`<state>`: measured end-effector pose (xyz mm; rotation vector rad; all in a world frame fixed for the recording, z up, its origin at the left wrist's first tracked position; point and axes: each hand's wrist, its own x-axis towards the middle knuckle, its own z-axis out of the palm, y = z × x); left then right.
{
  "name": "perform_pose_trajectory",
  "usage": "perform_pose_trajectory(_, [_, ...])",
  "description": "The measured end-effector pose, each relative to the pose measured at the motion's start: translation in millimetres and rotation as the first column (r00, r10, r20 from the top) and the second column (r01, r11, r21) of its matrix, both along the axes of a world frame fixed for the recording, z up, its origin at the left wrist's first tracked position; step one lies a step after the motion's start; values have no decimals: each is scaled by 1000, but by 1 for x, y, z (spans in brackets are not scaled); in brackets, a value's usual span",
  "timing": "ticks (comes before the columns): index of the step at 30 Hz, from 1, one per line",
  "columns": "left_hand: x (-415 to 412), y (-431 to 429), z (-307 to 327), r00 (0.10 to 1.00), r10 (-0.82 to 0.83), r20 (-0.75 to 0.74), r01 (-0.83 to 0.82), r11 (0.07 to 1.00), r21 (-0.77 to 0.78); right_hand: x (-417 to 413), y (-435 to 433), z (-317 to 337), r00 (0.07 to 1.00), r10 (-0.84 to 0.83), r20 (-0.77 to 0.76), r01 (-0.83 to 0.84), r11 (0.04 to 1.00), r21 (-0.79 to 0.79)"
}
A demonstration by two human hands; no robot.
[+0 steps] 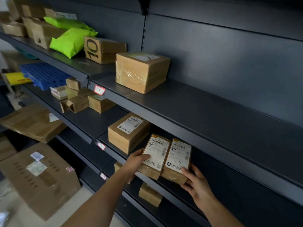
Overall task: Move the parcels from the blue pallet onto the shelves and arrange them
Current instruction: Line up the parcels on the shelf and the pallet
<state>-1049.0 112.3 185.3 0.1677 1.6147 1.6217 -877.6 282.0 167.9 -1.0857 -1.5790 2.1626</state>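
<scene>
On the middle shelf (229,174), right at its front lip, two small brown parcels are lying side by side and touching, labels up. The left parcel (155,154) and the right parcel (177,158) appear to be overhanging the edge slightly. The left hand (136,158) is gripping the left parcel, thumb on the label and fingers curling round its outer side. The right hand (196,182) is holding the near corner of the right one, thumb on top.

To do this well, the hands should probably be sliding both parcels back together. That means keeping the long sides touching and the labels facing out until the near ends are resting fully on the metal, square to the lip.

Just beside them to the left, a larger labelled box (127,131) is sitting on the same shelf, and a cluster of small boxes (85,99) is crowding the next bay. The upper shelf (205,102) is carrying a taped box (141,71), a box marked 10 (101,49) and green mailers (72,41). One box (150,193) is sitting on the shelf below. The blue pallet (44,74) is lying well apart, far left.
</scene>
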Motion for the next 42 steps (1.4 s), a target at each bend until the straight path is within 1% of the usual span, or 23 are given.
perform_pose_trajectory(7, [-43, 32, -24, 999, -25, -40, 22, 997, -75, -31, 6, -18, 991, -104, 83, 104, 995, 4])
perform_pose_trajectory(16, [-67, 57, -56, 994, -84, -71, 73, 986, -147, -45, 13, -43, 951, -246, 186, 240, 969, 54])
perform_pose_trajectory(18, [-69, 59, -60, 989, -102, -103, 84, 983, -164, -46, 14, -45, 942, -262, 209, 251, 965, 77])
perform_pose_trajectory(22, [-78, 64, -71, 956, -183, -229, 124, 960, -251, -50, 18, -53, 931, -288, 225, 265, 956, 127])
perform_pose_trajectory(24, [-81, 65, -78, 934, -255, -249, 176, 937, -301, -53, 20, -60, 920, -289, 264, 246, 951, 186])
perform_pose_trajectory(25, [-82, 65, -81, 925, -288, -249, 206, 929, -307, -53, 21, -63, 910, -288, 300, 220, 945, 240])
perform_pose_trajectory(27, [-82, 63, -86, 871, -396, -290, 275, 883, -380, -53, 20, -68, 890, -274, 365, 132, 920, 368])
perform_pose_trajectory(29, [-81, 61, -90, 773, -522, -361, 310, 806, -504, -52, 15, -69, 892, -226, 392, 16, 881, 473])
perform_pose_trajectory(30, [-80, 60, -92, 729, -559, -395, 304, 781, -545, -51, 12, -70, 889, -198, 412, -46, 858, 511])
perform_pose_trajectory(32, [-81, 60, -96, 673, -586, -452, 286, 769, -572, -52, 7, -68, 863, -154, 481, -171, 807, 565])
perform_pose_trajectory(35, [-85, 65, -99, 621, -606, -498, 275, 763, -586, -54, 8, -68, 829, -185, 527, -259, 709, 655])
perform_pose_trajectory(37, [-88, 71, -98, 577, -628, -522, 253, 745, -617, -57, 12, -67, 805, -197, 559, -296, 684, 667])
perform_pose_trajectory(40, [-89, 77, -94, 494, -665, -560, 216, 718, -662, -61, 15, -63, 757, -197, 623, -360, 671, 649])
perform_pose_trajectory(42, [-86, 79, -90, 432, -679, -594, 199, 714, -672, -61, 16, -58, 743, -197, 640, -392, 646, 655])
